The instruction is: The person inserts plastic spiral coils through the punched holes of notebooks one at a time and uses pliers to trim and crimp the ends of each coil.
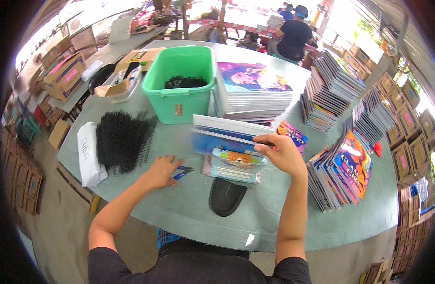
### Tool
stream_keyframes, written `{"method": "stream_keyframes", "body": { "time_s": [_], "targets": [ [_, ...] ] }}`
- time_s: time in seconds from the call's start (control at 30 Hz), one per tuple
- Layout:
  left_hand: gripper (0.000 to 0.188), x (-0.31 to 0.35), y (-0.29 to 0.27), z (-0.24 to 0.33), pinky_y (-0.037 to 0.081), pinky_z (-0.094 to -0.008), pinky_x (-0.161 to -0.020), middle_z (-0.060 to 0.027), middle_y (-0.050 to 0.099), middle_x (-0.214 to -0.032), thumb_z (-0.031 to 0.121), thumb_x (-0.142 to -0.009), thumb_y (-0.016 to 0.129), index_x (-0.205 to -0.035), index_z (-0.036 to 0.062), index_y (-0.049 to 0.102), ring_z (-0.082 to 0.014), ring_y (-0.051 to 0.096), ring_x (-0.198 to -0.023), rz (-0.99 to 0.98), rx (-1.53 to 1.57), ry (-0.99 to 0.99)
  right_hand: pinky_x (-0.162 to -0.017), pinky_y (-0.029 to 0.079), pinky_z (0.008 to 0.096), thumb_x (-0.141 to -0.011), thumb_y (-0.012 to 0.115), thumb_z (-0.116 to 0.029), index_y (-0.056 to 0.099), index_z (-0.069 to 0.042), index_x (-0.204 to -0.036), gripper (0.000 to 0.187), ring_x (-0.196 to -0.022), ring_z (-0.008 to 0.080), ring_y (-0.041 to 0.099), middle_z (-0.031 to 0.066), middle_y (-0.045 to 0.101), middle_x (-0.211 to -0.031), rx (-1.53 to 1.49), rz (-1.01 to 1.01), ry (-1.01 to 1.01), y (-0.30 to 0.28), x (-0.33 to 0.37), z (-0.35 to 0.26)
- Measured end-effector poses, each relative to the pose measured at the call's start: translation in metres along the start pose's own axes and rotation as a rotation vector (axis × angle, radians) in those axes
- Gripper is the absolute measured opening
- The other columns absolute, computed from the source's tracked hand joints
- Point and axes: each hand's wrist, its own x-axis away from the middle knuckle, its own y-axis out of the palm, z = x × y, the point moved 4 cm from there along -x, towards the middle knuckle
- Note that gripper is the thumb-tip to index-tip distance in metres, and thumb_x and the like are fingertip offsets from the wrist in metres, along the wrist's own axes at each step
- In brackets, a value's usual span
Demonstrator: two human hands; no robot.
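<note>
My right hand pinches the right end of an uncoiled notebook and holds it tilted; a row of punched holes runs along its edge. Below it on the table is a small stack of booklets with a cartoon animal cover. My left hand lies on the table with fingers spread, at blue-handled pliers; whether it touches the handles is hard to tell. Left of that hand lies a pile of black spiral coils. A black rounded pad sits nearer me.
A green bin holds more black coils. Beside it stands a tall stack of notebooks. Bound notebooks pile up at right, with more stacks behind. A white packet lies at left. A person sits far back.
</note>
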Motion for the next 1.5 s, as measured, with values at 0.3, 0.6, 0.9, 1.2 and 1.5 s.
{"method": "stream_keyframes", "body": {
  "time_s": [0.3,0.6,0.9,1.2,1.5],
  "targets": [
    [0.034,-0.001,-0.016,0.008,0.046,-0.0348,-0.069,-0.0137,0.059,-0.088,0.016,-0.077,0.059,-0.107,0.0008,0.055,-0.0257,0.058,-0.079,0.104,0.687,-0.304,-0.081,0.05,0.0375,-0.076,0.061,-0.006,0.066,-0.003,-0.103,0.027,-0.088,0.0316,0.064,0.0184,0.066,-0.094,0.156,-0.102,-0.211,0.102,-0.095,-0.062],
    [0.03,-0.025,-0.055,0.025,0.046,-0.0319,-0.059,-0.0076,0.06,-0.074,0.023,-0.083,0.053,-0.101,-0.0006,0.057,-0.0174,0.056,-0.063,0.137,0.918,-0.339,-0.075,0.049,0.034,-0.072,0.056,0.006,0.068,-0.008,-0.101,0.035,-0.079,0.0255,0.061,0.0131,0.064,-0.089,0.054,-0.273,-0.372,0.107,-0.095,-0.065],
    [0.026,-0.016,-0.043,0.026,0.048,-0.0398,-0.063,-0.0145,0.063,-0.08,0.023,-0.09,0.048,-0.104,0.0015,0.05,-0.0286,0.062,-0.07,-0.192,1.616,-0.405,-0.075,0.049,0.0329,-0.066,0.069,-0.005,0.067,0.003,-0.082,0.018,-0.083,0.0268,0.059,0.014,0.056,-0.093,0.145,0.035,-0.184,0.103,-0.091,-0.061],
    [0.041,-0.02,-0.047,0.024,0.044,-0.0452,-0.077,-0.0262,0.059,-0.092,0.033,-0.092,0.046,-0.113,-0.0021,0.044,-0.0419,0.057,-0.088,0.19,0.686,-0.243,-0.086,0.047,0.037,-0.067,0.069,-0.004,0.068,-0.001,-0.094,0.028,-0.095,0.0303,0.058,0.0154,0.056,-0.104,0.26,0.079,-0.24,0.098,-0.101,-0.073],
    [0.042,0.013,-0.002,-0.009,0.043,-0.0441,-0.077,-0.021,0.056,-0.096,0.033,-0.085,0.057,-0.112,0.0013,0.051,-0.0372,0.055,-0.091,0.165,0.368,-0.125,-0.098,0.039,0.0433,-0.076,0.067,-0.017,0.057,-0.007,-0.119,0.045,-0.116,0.0371,0.049,0.0208,0.052,-0.125,0.429,0.278,-0.401,0.046,-0.113,-0.078]
  ]
}}
